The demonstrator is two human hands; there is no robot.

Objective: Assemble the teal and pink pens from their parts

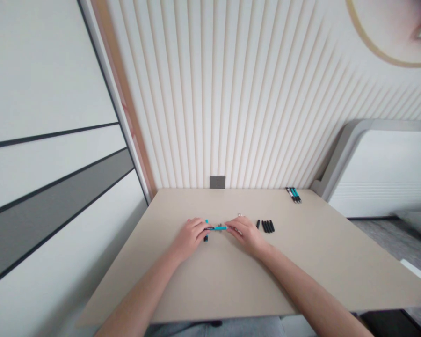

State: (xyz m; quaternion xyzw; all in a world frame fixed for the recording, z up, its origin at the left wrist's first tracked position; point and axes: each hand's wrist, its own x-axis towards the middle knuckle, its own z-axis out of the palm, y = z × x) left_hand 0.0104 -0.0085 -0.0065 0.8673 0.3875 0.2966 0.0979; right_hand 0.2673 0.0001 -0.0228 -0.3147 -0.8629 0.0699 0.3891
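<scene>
Both hands hold one slim teal and black pen (220, 228) level above the table. My left hand (192, 234) is closed on its black end, and my right hand (247, 234) pinches the other end, which its fingers partly hide. Just by my left fingertips lies another teal and black piece (206, 238), mostly covered by the hand. To the right of my right hand rest several short black barrel pieces (268, 226) in a row, with a single black piece (258, 224) set apart. Something small and shiny (240, 215) shows behind my right hand, too small to name.
The beige table (182, 290) reaches back to a ribbed wall with a grey socket (217, 182). Several pens (293, 194) in teal, white and black lie together at the back right. A white cabinet (56, 262) stands at the left, a bed headboard (382, 173) at the right.
</scene>
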